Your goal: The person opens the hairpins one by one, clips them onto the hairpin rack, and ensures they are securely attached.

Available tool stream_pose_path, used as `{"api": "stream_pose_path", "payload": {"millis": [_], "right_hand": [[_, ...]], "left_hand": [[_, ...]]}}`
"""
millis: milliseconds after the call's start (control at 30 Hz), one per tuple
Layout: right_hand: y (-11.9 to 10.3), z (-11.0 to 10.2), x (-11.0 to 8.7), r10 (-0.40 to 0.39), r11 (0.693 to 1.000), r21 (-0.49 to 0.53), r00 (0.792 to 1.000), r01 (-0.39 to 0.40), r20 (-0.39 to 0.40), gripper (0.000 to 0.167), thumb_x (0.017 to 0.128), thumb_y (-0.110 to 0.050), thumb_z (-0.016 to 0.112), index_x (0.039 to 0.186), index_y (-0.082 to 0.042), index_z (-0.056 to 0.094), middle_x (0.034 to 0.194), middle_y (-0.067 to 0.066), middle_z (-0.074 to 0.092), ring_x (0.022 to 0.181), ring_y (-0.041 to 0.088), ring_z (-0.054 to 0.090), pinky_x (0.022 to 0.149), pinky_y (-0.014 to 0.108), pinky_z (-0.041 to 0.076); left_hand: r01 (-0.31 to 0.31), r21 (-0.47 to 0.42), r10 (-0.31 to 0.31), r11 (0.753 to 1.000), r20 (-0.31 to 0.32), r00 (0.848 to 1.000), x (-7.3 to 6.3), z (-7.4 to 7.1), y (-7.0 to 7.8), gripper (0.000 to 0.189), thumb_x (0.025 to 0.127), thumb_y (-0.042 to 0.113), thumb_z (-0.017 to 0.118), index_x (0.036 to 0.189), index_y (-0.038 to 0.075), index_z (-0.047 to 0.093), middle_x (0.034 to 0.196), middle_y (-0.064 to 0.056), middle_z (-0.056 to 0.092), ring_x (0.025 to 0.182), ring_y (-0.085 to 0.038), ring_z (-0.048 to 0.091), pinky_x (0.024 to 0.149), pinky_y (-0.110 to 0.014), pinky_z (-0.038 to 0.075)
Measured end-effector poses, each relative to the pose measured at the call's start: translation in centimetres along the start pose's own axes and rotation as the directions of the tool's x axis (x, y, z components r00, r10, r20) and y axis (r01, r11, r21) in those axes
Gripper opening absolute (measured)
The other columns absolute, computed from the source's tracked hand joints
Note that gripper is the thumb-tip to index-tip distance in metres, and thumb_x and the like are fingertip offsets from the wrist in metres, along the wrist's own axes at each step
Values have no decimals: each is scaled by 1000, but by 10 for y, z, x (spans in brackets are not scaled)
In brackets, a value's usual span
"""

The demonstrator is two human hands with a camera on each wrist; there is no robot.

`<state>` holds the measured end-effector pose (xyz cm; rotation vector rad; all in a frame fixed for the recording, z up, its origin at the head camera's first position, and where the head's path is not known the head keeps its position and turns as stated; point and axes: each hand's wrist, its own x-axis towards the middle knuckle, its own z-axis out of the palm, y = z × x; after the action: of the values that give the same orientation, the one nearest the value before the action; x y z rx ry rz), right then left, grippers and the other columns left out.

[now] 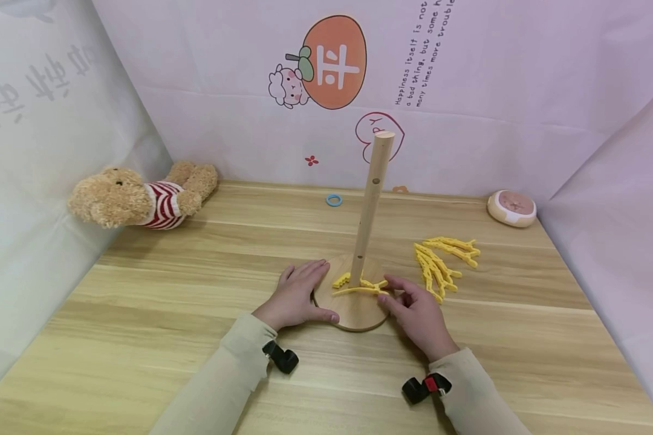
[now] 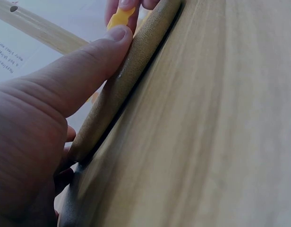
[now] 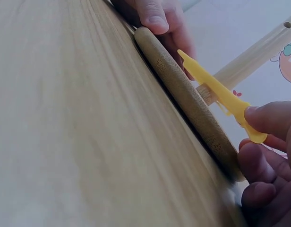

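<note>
On the wood-grained table (image 1: 141,320), a pale cylindrical post (image 1: 369,211), drilled with holes, stands upright on a round wooden base (image 1: 359,317) with a rounded edge, against which the left hand (image 1: 299,296) rests with fingers extended and thumb on the near rim. At the post's foot, over the base, the right hand (image 1: 419,311) pinches the tail end of a smooth yellow clip (image 3: 221,96), its long axis crosswise, slim tips pointing to the person's left, jaws parted either side of the post. Right of the base, similar clips (image 1: 435,266) lie fanned, forked tails rightward.
</note>
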<state>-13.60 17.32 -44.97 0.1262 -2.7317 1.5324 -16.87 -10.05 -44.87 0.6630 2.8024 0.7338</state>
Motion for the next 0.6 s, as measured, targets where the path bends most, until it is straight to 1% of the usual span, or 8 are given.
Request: {"api": "stream_pose_path", "payload": {"millis": [133, 233, 367, 467, 600], "right_hand": [[0, -4, -4, 6, 1000, 19, 1000, -6, -3, 45, 92, -37, 74, 130, -14, 67, 118, 4, 70, 74, 15, 54, 58, 23, 45], [0, -6, -6, 3, 999, 33, 1000, -2, -23, 42, 92, -34, 75, 128, -14, 68, 116, 5, 70, 73, 15, 55, 58, 24, 46], [0, -8, -6, -12, 999, 42, 998, 15, -59, 35, 92, -26, 76, 123, -12, 70, 112, 6, 71, 72, 15, 56, 56, 24, 47], [1, -10, -6, -16, 999, 39, 996, 20, -93, 28, 92, -23, 76, 118, -11, 72, 109, 6, 71, 72, 14, 57, 55, 25, 48], [2, -14, -6, -23, 1000, 18, 990, 26, -142, 24, 92, -22, 75, 112, -10, 74, 105, 6, 71, 69, 13, 56, 53, 25, 48]], "left_hand": [[-1, 2, 1, 1000, 2, 1000, 0, 0, 1, 117, 71, 66, 80, 160, 12, 27, 166, -3, 24, 152, -21, 18, 122, -52, 2], [1, -4, -1, 1000, 3, 1000, 0, -1, 1, 117, 71, 66, 80, 160, 12, 27, 166, -4, 24, 152, -22, 18, 122, -52, 2], [4, -9, -4, 1000, 4, 1000, 0, -1, 1, 117, 71, 66, 81, 160, 12, 27, 166, -4, 24, 152, -22, 18, 122, -53, 2], [6, -4, -6, 1000, 3, 1000, 0, -1, 1, 117, 71, 66, 80, 160, 12, 27, 166, -3, 24, 152, -22, 18, 122, -52, 2], [5, -3, -5, 1000, -1, 1000, 0, -1, 1, 117, 71, 66, 80, 160, 12, 27, 166, -3, 24, 152, -21, 18, 122, -52, 2]]}}
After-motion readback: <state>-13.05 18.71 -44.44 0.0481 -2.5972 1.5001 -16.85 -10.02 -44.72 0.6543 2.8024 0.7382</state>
